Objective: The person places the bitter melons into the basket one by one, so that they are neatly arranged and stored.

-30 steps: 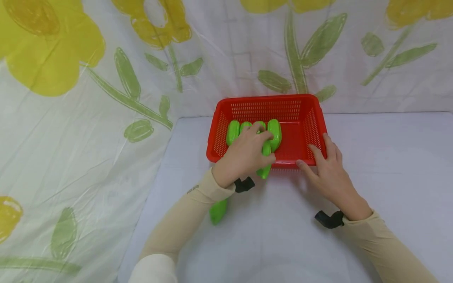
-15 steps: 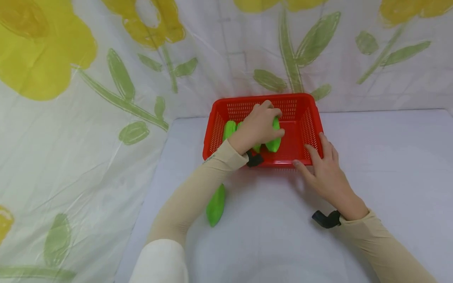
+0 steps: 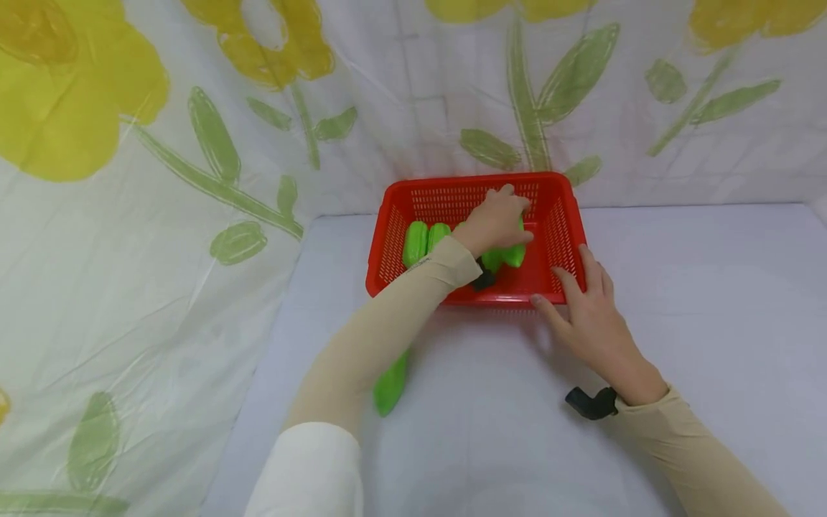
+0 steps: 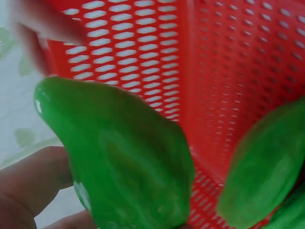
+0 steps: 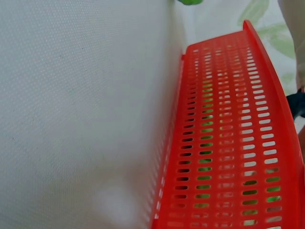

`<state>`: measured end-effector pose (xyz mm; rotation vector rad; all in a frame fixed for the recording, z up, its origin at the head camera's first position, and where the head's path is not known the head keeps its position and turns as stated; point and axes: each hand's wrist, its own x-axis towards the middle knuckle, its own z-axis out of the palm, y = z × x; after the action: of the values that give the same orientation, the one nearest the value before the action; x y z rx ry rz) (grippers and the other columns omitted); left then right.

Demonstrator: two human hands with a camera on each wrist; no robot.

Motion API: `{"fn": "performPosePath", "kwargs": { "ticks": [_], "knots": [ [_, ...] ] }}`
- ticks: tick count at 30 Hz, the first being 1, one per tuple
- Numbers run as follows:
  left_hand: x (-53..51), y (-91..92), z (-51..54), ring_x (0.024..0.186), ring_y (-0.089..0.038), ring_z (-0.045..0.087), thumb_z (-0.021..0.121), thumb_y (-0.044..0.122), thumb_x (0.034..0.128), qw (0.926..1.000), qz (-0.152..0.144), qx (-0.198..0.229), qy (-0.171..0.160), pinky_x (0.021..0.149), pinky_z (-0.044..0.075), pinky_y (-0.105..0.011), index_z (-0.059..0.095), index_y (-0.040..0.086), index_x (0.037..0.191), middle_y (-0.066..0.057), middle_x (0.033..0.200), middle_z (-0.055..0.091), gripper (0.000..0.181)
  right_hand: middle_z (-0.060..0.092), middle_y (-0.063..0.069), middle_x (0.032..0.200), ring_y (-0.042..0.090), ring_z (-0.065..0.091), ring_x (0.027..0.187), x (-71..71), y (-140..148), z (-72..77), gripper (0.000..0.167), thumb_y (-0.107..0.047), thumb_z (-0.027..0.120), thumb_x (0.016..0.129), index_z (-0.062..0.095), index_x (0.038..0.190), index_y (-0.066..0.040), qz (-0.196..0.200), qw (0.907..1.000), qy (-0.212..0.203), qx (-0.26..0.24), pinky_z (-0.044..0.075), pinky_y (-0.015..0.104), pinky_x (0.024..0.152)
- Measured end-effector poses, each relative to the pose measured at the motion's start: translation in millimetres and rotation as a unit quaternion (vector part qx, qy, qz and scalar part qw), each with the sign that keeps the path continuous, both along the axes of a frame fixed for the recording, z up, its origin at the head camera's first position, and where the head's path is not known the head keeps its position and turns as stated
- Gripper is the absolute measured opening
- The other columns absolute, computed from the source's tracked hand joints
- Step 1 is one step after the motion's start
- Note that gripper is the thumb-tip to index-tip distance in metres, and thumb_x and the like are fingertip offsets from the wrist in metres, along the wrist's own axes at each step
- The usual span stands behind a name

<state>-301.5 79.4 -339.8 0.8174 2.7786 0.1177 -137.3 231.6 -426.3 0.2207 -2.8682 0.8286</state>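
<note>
My left hand (image 3: 496, 221) reaches into a red slotted basket (image 3: 557, 185) and holds a glossy green fruit (image 4: 119, 157), bulging and tapered at one end. In the left wrist view its fingers (image 4: 35, 176) curve along the fruit's side. Several more green fruits (image 3: 415, 244) lie in a row on the basket's left side, the middle ones partly hidden by the hand and sleeve. My right hand (image 3: 594, 323) grips the basket's near right corner, its thumb at the front rim. In the right wrist view the basket's slotted wall (image 5: 228, 109) shows, but not the hand.
Another green fruit (image 3: 390, 388) lies on the white table (image 3: 491, 416) in front of the basket, partly covered by the left sleeve (image 3: 381, 337). A flower-printed cloth (image 3: 388, 108) hangs behind and to the left, close to the basket's back.
My left hand has carried the green fruit from over the front rim into the basket, moving back and to the right. My right hand has kept its hold on the corner.
</note>
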Motion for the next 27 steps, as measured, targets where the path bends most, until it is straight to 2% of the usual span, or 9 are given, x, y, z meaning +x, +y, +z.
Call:
{"fn": "performPosePath", "kwargs": {
  "ticks": [7, 15, 21, 27],
  "knots": [
    [-6.2, 16.3, -13.7, 0.149, -0.029, 0.037, 0.064, 0.042, 0.1014, 0.9993, 0.008, -0.035, -0.014, 0.11, 0.05, -0.037, 0.053, 0.021, 0.154, -0.007, 0.165, 0.037, 0.058, 0.008, 0.025, 0.171, 0.055, 0.02, 0.148, -0.5, 1, 0.5, 0.069, -0.046, 0.064, 0.1, 0.047, 0.148, 0.001, 0.002, 1.0, 0.002, 0.002, 0.051, 0.076, 0.087],
    [-11.9, 26.6, -34.7, 0.148, -0.03, 0.038, 0.064, 0.045, 0.1015, 0.998, 0.01, -0.062, -0.01, 0.108, 0.051, -0.036, 0.052, 0.025, 0.154, -0.007, 0.165, 0.036, 0.058, 0.009, 0.026, 0.171, 0.056, 0.021, 0.148, -1.2, -1, -3.1, 0.067, -0.046, 0.063, 0.101, 0.048, 0.146, 0.001, 0.002, 1.0, 0.009, -0.002, 0.051, 0.077, 0.086],
    [-15.7, 31.4, -47.4, 0.143, -0.027, 0.044, 0.065, 0.044, 0.101, 0.9976, 0.009, -0.068, -0.001, 0.107, 0.05, -0.037, 0.059, 0.023, 0.146, -0.008, 0.16, 0.043, 0.05, 0.008, 0.025, 0.171, 0.057, 0.021, 0.148, -1.4, -2, -3.5, 0.068, -0.047, 0.063, 0.101, 0.048, 0.147, 0.001, 0.002, 0.9999, 0.015, -0.006, 0.05, 0.078, 0.087],
    [-13.1, 34.2, -51.5, 0.137, -0.022, 0.051, 0.069, 0.042, 0.099, 0.9964, 0.0, -0.084, 0.014, 0.102, 0.054, -0.034, 0.066, 0.021, 0.138, -0.01, 0.159, 0.044, 0.044, 0.008, 0.025, 0.171, 0.057, 0.022, 0.148, -0.6, -1, -1.6, 0.068, -0.047, 0.062, 0.101, 0.048, 0.147, 0.001, -0.001, 0.9999, 0.01, -0.005, 0.049, 0.078, 0.088]
  ]
}}
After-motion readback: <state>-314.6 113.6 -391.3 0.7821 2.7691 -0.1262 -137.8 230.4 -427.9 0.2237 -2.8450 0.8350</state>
